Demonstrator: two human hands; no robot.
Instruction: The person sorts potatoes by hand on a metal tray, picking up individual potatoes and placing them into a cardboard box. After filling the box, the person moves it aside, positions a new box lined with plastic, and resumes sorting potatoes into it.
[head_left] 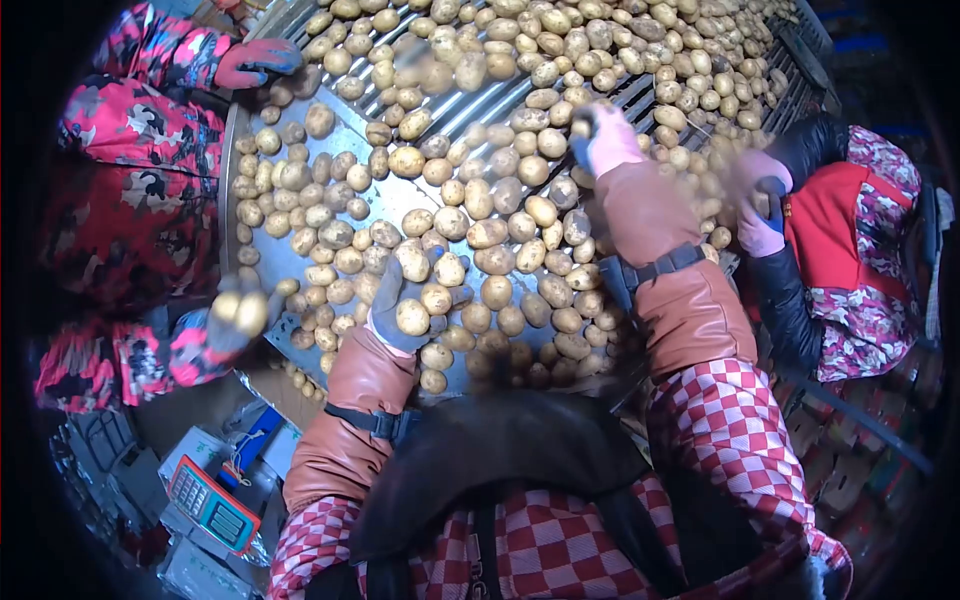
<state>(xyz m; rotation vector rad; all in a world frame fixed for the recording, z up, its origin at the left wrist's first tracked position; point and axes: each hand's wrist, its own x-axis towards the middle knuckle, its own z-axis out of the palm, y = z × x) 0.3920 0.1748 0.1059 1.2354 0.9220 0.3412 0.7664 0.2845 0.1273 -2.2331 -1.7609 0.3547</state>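
Gloved in grey, my left hand (pixel 393 308) is cupped with its palm up and fingers curled around several potatoes (pixel 412 317) over the near part of the metal table. My right hand (pixel 608 142), in a pink glove with a dark blue palm, reaches farther out at the edge of the slatted section. Its fingers are closed around a potato (pixel 582 128), slightly blurred and partly covered by the glove. Loose potatoes (pixel 487 233) lie between and around both hands.
Many potatoes (pixel 560 35) cover the slatted metal rack (pixel 500 95) at the back. The metal sheet (pixel 385 200) shows between potatoes. A co-worker's hand (pixel 235 318) at left holds potatoes; another co-worker's gloved hands (pixel 762 205) are at right. An orange-and-blue keypad device (pixel 213 503) sits lower left.
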